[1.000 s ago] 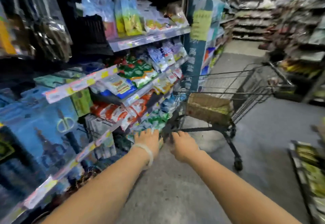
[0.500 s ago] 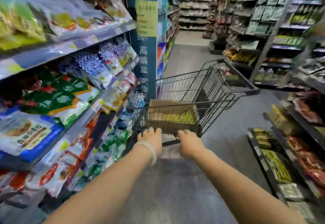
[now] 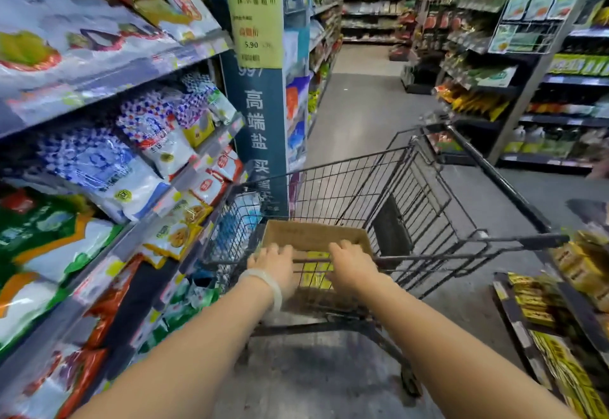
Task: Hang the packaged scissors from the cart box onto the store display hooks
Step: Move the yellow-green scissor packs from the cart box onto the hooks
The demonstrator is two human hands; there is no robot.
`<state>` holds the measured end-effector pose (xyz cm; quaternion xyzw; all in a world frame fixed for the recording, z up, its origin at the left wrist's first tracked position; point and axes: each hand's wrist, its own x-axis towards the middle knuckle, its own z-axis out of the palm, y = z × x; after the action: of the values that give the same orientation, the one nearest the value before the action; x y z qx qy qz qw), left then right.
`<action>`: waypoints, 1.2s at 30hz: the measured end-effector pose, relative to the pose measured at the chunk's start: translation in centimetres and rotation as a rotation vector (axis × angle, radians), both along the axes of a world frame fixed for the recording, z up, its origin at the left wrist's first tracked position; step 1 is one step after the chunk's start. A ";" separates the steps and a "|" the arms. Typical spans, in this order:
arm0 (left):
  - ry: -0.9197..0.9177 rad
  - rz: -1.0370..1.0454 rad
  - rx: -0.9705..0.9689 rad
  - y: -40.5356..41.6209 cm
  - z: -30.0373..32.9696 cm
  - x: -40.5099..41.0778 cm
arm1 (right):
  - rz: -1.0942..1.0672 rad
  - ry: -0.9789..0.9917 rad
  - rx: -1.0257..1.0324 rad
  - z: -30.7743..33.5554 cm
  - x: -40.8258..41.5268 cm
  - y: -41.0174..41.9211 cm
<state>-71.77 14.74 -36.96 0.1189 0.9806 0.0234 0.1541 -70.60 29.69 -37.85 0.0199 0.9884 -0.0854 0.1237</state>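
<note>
Scissors packs, the yellow cards, sit in the cardboard box inside the wire cart, so nothing's hung yet. Left of the box you've got shelves of glossy soft bags. Your left hand and right hand both rest on the box's near edge, a bit apart; looks like you're steadying or reaching in, but I can't tell if the fingers grip anything.

A supermarket aisle is stretching ahead. Shelves are carrying packaged goods on both sides, a yellow price sign is hanging on a blue pillar, and a wire shopping cart is standing on the floor.
</note>
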 end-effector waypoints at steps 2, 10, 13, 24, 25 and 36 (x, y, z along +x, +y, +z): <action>0.021 0.036 0.029 1.5 0.5 -4.1 | 0.005 0.016 -0.011 0.6 -4.3 2.1; -0.149 0.089 -0.006 4.4 -5.0 -14.5 | -0.023 -0.092 -0.051 -3.5 -15.6 6.8; -0.195 0.086 -0.023 5.1 -6.8 -18.2 | -0.040 -0.168 -0.058 -6.6 -18.6 7.7; -0.495 0.072 0.010 6.6 -18.1 -29.6 | -0.273 -0.510 -0.157 -19.5 -28.2 8.8; -0.529 0.079 0.010 6.4 -19.6 -30.4 | -0.295 -0.540 -0.168 -20.8 -28.7 8.7; -0.807 0.177 0.027 6.1 -32.4 -33.6 | -0.624 -0.751 -0.365 -33.8 -32.4 7.6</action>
<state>-105.41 20.87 -69.33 0.0174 0.8475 0.0942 0.5221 -102.97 37.25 -71.60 0.3210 0.7920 -0.2762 0.4398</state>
